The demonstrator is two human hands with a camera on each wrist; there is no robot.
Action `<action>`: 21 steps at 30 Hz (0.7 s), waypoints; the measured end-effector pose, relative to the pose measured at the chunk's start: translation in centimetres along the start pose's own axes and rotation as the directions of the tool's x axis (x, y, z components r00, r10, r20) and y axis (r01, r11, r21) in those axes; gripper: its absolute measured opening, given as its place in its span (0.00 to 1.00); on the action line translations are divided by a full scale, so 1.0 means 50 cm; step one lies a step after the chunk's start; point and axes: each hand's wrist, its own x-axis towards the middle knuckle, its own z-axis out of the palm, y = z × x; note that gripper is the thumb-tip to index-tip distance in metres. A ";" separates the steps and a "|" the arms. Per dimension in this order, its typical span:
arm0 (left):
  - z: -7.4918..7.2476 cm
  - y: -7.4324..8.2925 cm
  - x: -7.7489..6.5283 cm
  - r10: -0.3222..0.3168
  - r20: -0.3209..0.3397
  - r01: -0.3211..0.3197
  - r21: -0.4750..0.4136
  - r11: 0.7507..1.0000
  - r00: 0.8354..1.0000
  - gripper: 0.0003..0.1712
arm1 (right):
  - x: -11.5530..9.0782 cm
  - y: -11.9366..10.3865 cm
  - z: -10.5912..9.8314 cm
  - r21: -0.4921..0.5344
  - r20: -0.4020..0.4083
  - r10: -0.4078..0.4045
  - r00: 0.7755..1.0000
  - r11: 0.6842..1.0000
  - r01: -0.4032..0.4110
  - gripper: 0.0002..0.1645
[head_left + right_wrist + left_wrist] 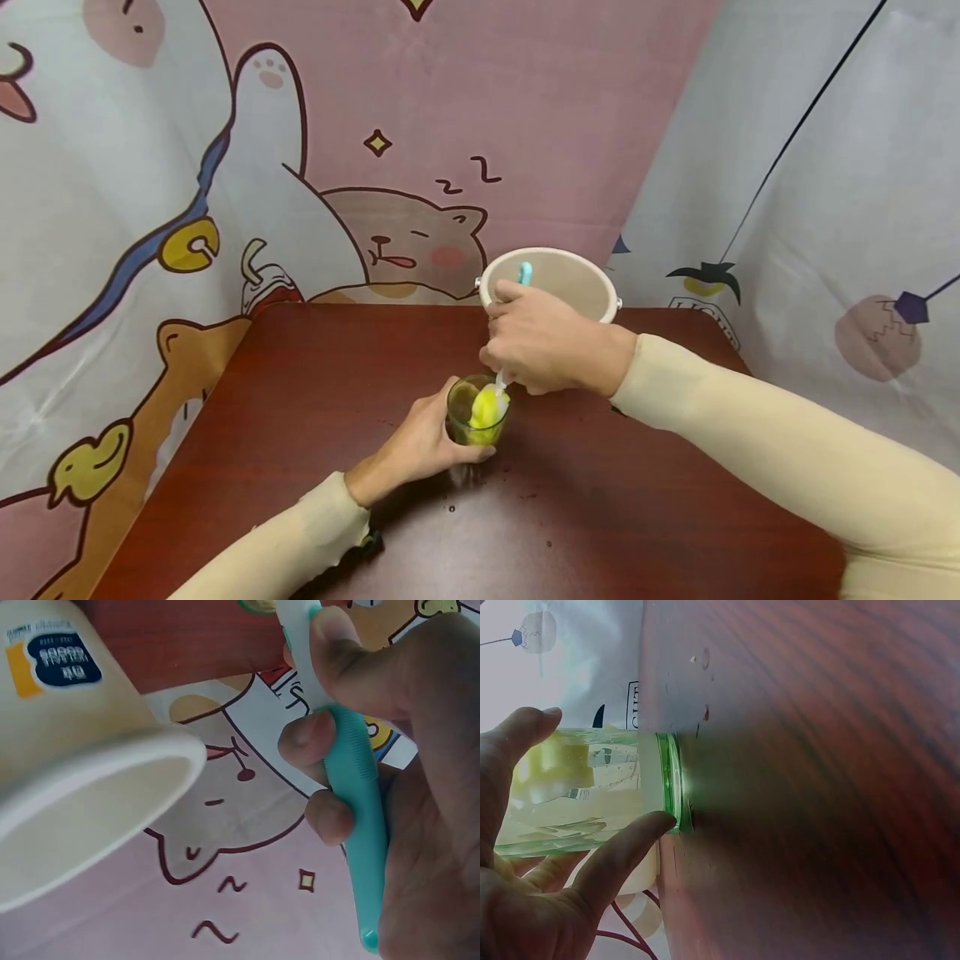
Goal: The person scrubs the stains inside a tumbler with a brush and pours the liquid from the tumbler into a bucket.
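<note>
A clear greenish drinking glass (457, 414) stands near the middle of the table, its mouth tilted toward the head camera. My left hand (426, 440) grips it, thumb on one side and fingers on the other; in the left wrist view its green base (671, 780) is at the tabletop. Inside the glass is the yellow-and-white sponge head (489, 407) of a cup brush. My right hand (543, 340) holds that brush by its teal and white handle (358, 787), fingers curled round it above the glass rim. Much of the handle is hidden by the hand in the head view.
A cream bucket (581, 287) with a thick rim stands behind my right hand at the table's far edge. Small water drops dot the dark red-brown table (585, 517). A cartoon-printed cloth (540, 125) hangs behind and on both sides.
</note>
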 end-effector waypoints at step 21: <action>0.003 0.000 0.000 -0.002 -0.011 0.002 -0.016 1.000 1.000 0.48 | -0.049 -0.004 0.043 0.308 -0.177 0.230 0.957 0.937 -0.168 0.13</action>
